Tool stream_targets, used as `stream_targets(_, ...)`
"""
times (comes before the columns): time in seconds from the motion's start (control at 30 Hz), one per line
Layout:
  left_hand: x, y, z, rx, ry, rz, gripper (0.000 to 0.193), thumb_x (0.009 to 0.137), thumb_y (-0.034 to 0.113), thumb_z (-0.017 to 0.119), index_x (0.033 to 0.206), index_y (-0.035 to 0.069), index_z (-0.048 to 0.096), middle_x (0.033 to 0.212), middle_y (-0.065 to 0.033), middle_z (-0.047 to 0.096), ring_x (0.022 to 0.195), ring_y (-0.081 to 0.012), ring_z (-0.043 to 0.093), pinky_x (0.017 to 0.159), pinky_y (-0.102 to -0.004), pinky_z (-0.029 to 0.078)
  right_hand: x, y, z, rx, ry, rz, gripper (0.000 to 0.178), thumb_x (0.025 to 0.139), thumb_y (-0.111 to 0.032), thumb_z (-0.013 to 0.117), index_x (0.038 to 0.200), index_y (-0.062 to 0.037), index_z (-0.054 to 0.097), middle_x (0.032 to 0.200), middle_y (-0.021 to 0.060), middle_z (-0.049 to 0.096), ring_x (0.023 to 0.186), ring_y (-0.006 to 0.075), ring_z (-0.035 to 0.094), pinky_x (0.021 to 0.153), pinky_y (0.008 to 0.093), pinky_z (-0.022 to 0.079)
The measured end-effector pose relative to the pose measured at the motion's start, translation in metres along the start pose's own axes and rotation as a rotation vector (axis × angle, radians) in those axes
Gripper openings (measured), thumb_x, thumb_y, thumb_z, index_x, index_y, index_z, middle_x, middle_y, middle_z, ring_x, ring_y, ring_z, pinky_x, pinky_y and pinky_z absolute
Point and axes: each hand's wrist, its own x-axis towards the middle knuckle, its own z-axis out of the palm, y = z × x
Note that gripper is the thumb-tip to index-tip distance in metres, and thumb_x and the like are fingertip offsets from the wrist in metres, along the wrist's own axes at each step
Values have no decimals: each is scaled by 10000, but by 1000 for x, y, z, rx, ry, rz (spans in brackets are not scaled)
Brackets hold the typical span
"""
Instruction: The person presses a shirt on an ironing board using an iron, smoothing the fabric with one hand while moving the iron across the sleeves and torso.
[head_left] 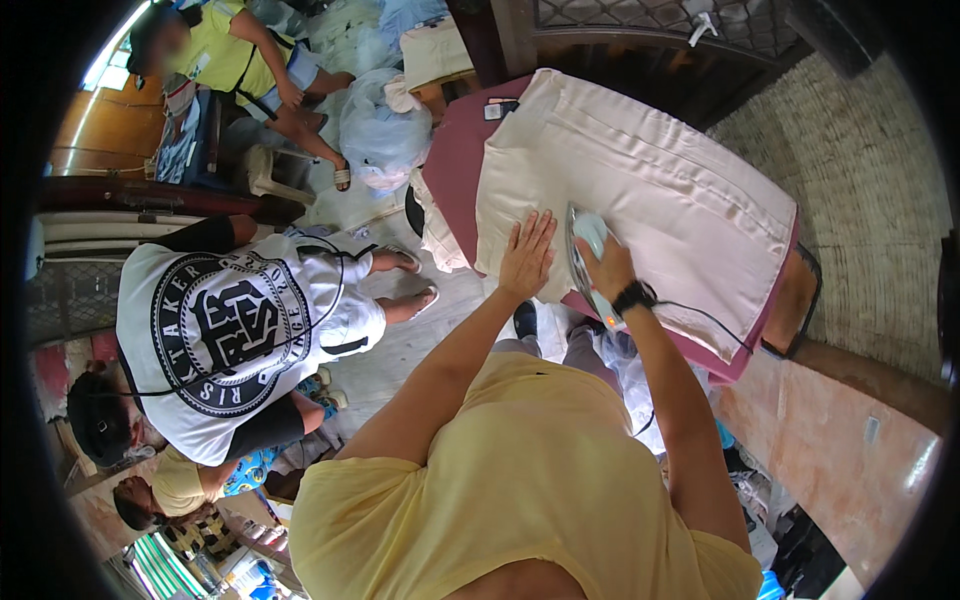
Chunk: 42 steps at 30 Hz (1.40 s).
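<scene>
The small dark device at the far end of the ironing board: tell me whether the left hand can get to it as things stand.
Probably yes, with a long stretch. The left hand lies flat on the cream cloth, and the small dark device sits uncovered on the maroon board beyond it, with only cloth between.

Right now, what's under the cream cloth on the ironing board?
The maroon board shows past the cream cloth on its left edge. The iron and left hand rest on top; the rest is covered.

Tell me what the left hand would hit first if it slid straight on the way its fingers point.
The left hand lies flat on the cream fabric, fingers pointing up the board; it would probably meet that fabric's raised folded edge first.
</scene>
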Motion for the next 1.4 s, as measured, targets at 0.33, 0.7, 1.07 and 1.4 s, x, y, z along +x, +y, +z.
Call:
stream_targets(0.33, 58, 11, -15, -364, 161, -5, 526, 1007, 304, 387, 1481, 77, 362, 1566, -131, 294, 1457, -349, 228, 1169, -535, 148, -16, 11, -7, 264, 352, 244, 705, 891, -581, 576, 1084, 96, 619, 1031, 320, 649, 1002, 458, 624, 846, 484, 494)
stream_targets(0.7, 93, 33, 27, -89, -49, 264, 536, 974, 232, 467, 1492, 167, 349, 1580, -79, 266, 1452, -376, 213, 1159, -560, 189, -33, 28, -53, 116, 317, 90, 494, 885, -431, 644, 1055, 33, 654, 876, 257, 686, 819, 415, 682, 722, 448, 548)
stream_targets(1.07, 102, 31, 27, 15, -141, 265, 536, 1002, 337, 398, 1513, 198, 316, 1602, -29, 223, 1483, -345, 119, 1183, -538, 117, 74, 26, -85, 143, 237, 337, 559, 872, -494, 626, 1033, 40, 654, 841, 287, 669, 850, 424, 669, 751, 460, 544)
stream_targets(1.4, 104, 48, 25, -6, -137, 251, 540, 1006, 362, 397, 1519, 219, 306, 1610, -30, 196, 1485, -346, 108, 1175, -569, 95, -33, 46, -64, 270, 779, 614, 434, 896, -431, 648, 992, -10, 692, 811, 216, 693, 785, 364, 701, 716, 437, 538)
